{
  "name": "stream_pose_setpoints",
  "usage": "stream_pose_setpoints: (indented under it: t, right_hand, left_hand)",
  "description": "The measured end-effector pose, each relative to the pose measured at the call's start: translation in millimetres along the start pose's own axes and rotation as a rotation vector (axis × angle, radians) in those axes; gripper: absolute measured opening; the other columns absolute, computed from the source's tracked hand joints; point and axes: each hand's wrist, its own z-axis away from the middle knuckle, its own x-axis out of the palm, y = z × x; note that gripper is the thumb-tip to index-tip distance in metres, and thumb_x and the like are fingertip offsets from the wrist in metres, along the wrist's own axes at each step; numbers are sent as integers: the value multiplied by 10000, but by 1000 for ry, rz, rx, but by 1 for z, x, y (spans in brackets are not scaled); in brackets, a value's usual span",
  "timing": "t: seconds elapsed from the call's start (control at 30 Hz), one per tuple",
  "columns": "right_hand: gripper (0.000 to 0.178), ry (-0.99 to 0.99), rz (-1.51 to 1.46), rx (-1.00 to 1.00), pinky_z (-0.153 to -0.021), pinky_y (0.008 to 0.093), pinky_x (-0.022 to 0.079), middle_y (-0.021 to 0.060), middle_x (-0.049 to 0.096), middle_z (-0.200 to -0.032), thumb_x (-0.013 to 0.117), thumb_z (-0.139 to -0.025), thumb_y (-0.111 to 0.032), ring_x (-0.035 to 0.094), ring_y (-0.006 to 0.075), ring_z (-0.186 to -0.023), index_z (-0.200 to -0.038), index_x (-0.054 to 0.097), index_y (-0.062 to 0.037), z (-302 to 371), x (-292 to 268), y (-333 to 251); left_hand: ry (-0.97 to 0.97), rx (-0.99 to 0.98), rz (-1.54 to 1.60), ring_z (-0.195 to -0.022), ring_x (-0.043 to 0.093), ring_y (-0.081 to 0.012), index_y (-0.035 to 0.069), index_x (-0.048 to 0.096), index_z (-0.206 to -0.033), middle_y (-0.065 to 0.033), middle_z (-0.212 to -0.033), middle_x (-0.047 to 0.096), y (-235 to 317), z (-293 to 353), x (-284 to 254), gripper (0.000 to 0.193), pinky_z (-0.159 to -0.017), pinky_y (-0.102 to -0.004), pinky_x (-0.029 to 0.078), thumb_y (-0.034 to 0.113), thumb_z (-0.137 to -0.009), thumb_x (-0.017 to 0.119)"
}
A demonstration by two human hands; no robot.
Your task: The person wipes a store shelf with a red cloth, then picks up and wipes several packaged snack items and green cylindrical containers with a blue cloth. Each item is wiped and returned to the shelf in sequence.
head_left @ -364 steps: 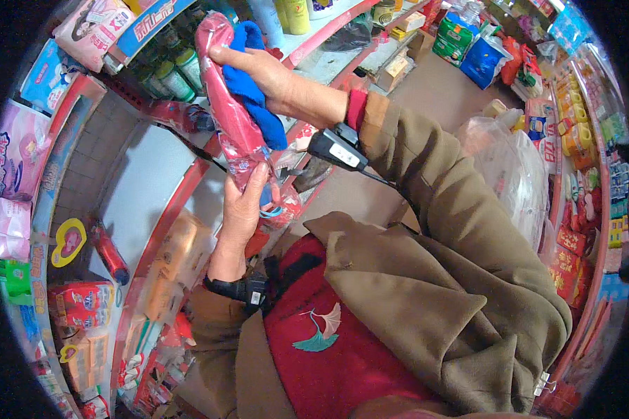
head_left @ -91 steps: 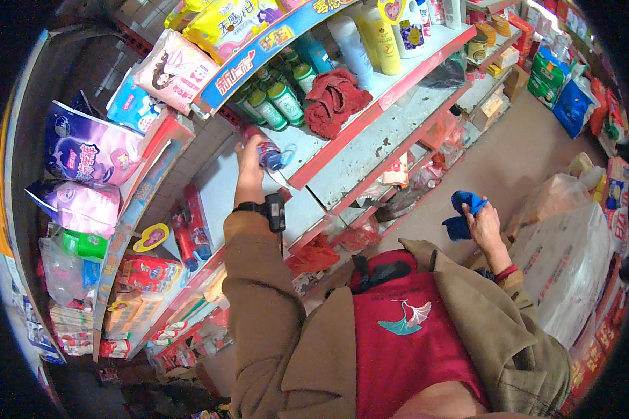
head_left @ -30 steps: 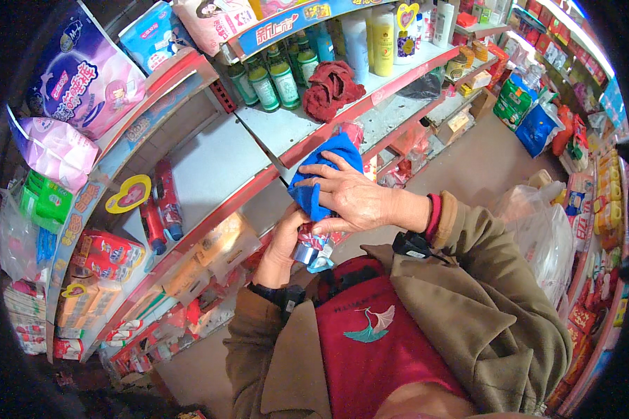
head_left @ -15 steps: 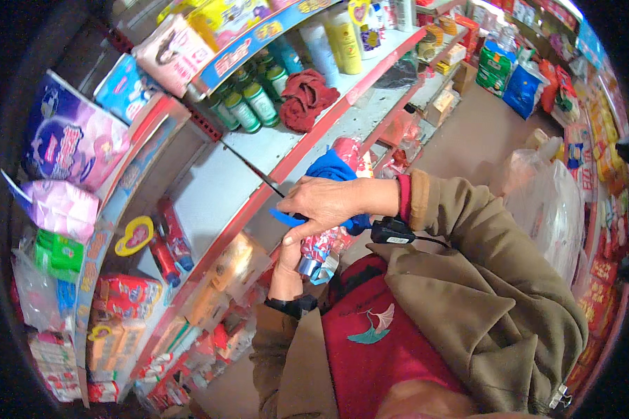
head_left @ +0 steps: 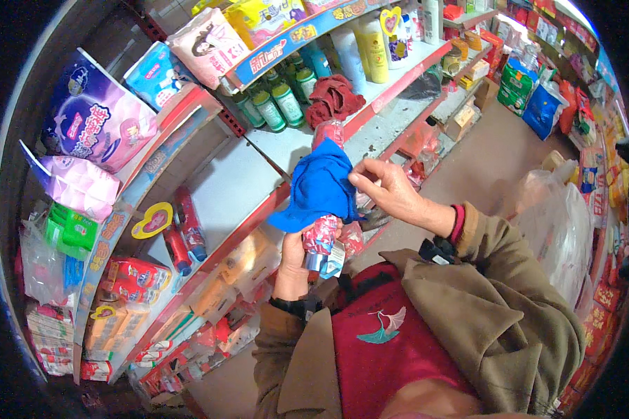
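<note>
My left hand (head_left: 293, 264) is closed round the lower part of a red patterned bottle (head_left: 323, 234) with a shiny blue cap, its cap end toward me. A bright blue cloth (head_left: 319, 187) drapes over the bottle's middle and hides part of my fingers. The bottle's far end sticks out beyond the cloth. At the cloth's right edge, my right hand (head_left: 391, 192) has its thumb and fingertips drawn together on the fabric. A crumpled dark red cloth (head_left: 334, 99) lies on the shelf just beyond.
The red-edged shelf (head_left: 220, 178) runs diagonally before me, with two similar red bottles (head_left: 186, 223) lying on it. Green-labelled bottles (head_left: 274, 112) and tall bottles (head_left: 374, 56) stand farther along. Packaged goods (head_left: 94, 122) hang over the left side. Clear plastic bags (head_left: 545, 223) bulge at right.
My right hand has moved off the top of the cloth to its right edge. The blue cloth now spreads over the bottle's middle. The view has shifted slightly.
</note>
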Motion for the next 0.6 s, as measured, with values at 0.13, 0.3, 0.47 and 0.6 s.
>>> stream_pose_setpoints:
  t: [0.13, 0.3, 0.47, 0.6]
  right_hand:
    - [646, -206, -378, 177, -950, 356, 505, 119, 659, -1085, 628, -931, -499, 628, 189, -999, -1262, 519, 44, 9, 20, 14]
    - [325, -51, -796, 419, -704, 288, 490, -6, 636, -912, 766, -845, -244, 585, 95, -810, -1074, 620, -66, -2, 37, 23]
    - [632, 99, -835, 269, -950, 338, 494, 37, 603, -1163, 798, -808, -141, 585, 151, -1071, -1329, 449, -64, -5, 36, 12]
    - [515, 243, -781, 97, -888, 320, 502, 32, 622, -1104, 786, -826, -208, 591, 133, -1002, -1247, 526, -63, -12, 32, -5]
  left_hand:
    - [27, 168, -334, -1104, 608, -236, -9, 346, -1460, -174, -1315, 545, 6, -6, 25, 663, -896, -320, 518, 186, -872, 581]
    - [-74, 299, -819, -1398, 335, -206, 29, 173, -1551, -123, -1526, 320, 4, -16, 56, 868, -1147, -349, 292, -10, -798, 605]
    - [-157, 374, -1054, -1425, 305, -260, 4, 176, -1539, -169, -1541, 302, 10, -19, 61, 864, -1158, -382, 274, 8, -806, 635]
    - [-174, 366, -1144, -1427, 304, -269, 12, 185, -1539, -169, -1540, 303, 15, -23, 63, 888, -1161, -389, 271, 22, -790, 662]
